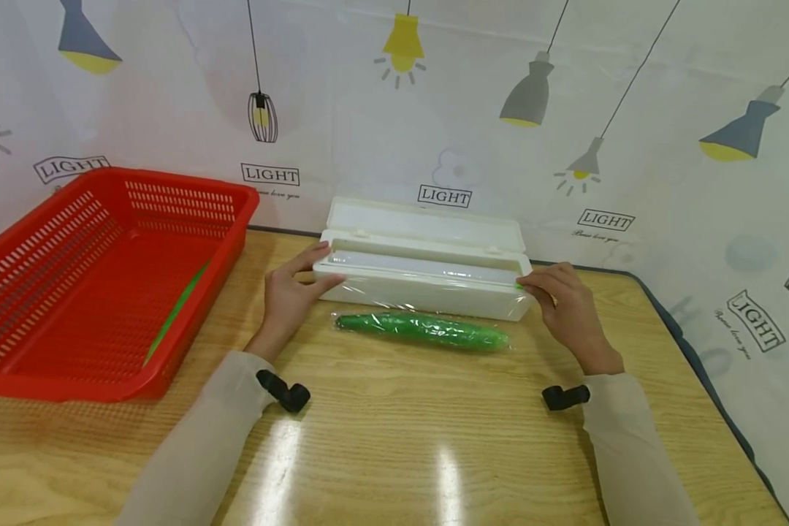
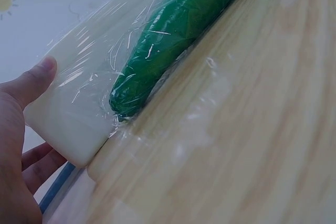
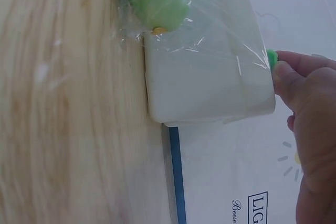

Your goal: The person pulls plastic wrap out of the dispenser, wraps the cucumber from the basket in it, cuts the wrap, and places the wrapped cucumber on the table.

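A white cling film dispenser box (image 1: 421, 292) stands near the back of the table, its lid (image 1: 427, 223) raised behind it. A roll of clear film (image 1: 408, 264) lies inside, and film hangs over the front. My left hand (image 1: 288, 296) grips the box's left end, thumb on the front face (image 2: 44, 72). At the right end, my right hand (image 1: 568, 310) pinches a small green slider (image 3: 271, 57) on the box's top edge. Just in front of the box lies a green cucumber (image 1: 424, 330) wrapped in clear film, touched by neither hand.
A red perforated basket (image 1: 161, 376) stands on the left of the wooden table (image 1: 394, 438), with a long green thing (image 1: 176, 313) partly visible inside. Behind the table hangs a lamp-patterned cloth (image 1: 342, 88), close to the raised lid.
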{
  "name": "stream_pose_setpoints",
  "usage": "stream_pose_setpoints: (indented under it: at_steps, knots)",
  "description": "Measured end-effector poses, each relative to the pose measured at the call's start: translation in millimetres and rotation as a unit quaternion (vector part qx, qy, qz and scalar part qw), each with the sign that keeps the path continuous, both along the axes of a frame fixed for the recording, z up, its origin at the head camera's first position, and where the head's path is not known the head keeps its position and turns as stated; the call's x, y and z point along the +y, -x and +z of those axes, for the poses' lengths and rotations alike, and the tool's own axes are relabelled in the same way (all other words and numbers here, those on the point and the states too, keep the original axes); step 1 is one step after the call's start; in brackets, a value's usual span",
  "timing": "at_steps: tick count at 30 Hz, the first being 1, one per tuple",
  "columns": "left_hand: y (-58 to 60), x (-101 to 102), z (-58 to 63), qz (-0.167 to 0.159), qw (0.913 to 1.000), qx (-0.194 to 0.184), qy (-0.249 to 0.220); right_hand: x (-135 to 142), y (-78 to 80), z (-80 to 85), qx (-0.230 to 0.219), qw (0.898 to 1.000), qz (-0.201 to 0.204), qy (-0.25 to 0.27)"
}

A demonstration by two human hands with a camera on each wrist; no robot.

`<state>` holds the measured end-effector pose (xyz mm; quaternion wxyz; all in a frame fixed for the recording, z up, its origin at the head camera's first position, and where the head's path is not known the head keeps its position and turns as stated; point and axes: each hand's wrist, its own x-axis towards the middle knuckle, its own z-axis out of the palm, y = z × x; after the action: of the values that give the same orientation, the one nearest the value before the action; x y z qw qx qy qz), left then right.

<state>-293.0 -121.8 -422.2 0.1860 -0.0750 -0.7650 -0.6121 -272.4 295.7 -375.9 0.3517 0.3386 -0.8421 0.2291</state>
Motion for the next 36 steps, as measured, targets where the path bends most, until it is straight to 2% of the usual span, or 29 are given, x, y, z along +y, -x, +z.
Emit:
stream_pose_setpoints:
  at_steps: [21,24,30,36]
  knots:
    - [-0.9,-1,1.3,-0.004,0.9999,-0.012,-0.008,5,0.4,-1.7,-0.011,1.0,-0.01,-0.007]
    - [-0.2,3,1.4,-0.007,0.9999,-0.01,-0.01,13,-1.3,-1.4,-0.015,1.0,-0.024,-0.01]
    - [-0.1,3,4.4,-0.011,0.9999,0.004,0.001,23,-4.4,0.7,0.018,0.998,-0.053,0.024]
    - [-1.9,1,3.3,0.002,0.9997,-0.02,0.016,28,-7.4,12.0,0.023,0.995,-0.079,0.057]
